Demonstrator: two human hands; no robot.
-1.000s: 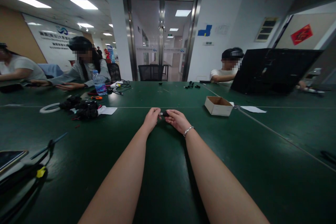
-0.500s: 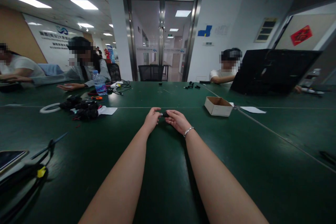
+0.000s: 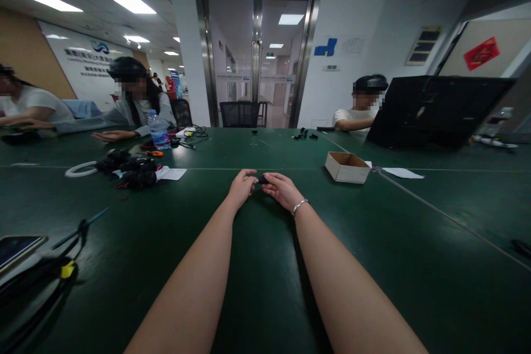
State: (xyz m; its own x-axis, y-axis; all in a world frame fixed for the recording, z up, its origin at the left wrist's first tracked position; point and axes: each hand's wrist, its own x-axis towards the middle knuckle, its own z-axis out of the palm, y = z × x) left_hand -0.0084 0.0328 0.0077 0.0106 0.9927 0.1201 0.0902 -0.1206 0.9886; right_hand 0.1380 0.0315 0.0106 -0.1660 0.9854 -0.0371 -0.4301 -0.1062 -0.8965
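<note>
Between my two hands, above the green table [image 3: 265,265], is a small black piece [image 3: 262,180] with a pale metallic end, shaped much like a USB stick. My right hand [image 3: 282,190], with a silver bangle at its wrist, pinches the black part between thumb and fingertips. On the other side, my left hand [image 3: 241,188] has its thumb and fingers closed at the metallic end, its index finger reaching over the top. The fingers partly hide the piece, so its finer detail cannot be made out.
An open cardboard box [image 3: 347,167] stands right of my hands. To the left lie black gear [image 3: 135,170], a water bottle [image 3: 158,131] and a phone [image 3: 20,251] beside black cables [image 3: 53,282]. Small black pieces [image 3: 305,134] lie farther back. Other people sit around, one behind a black monitor [image 3: 435,113].
My hands stay in nearly the same place and keep the small black piece between them. The whole view has shifted very slightly.
</note>
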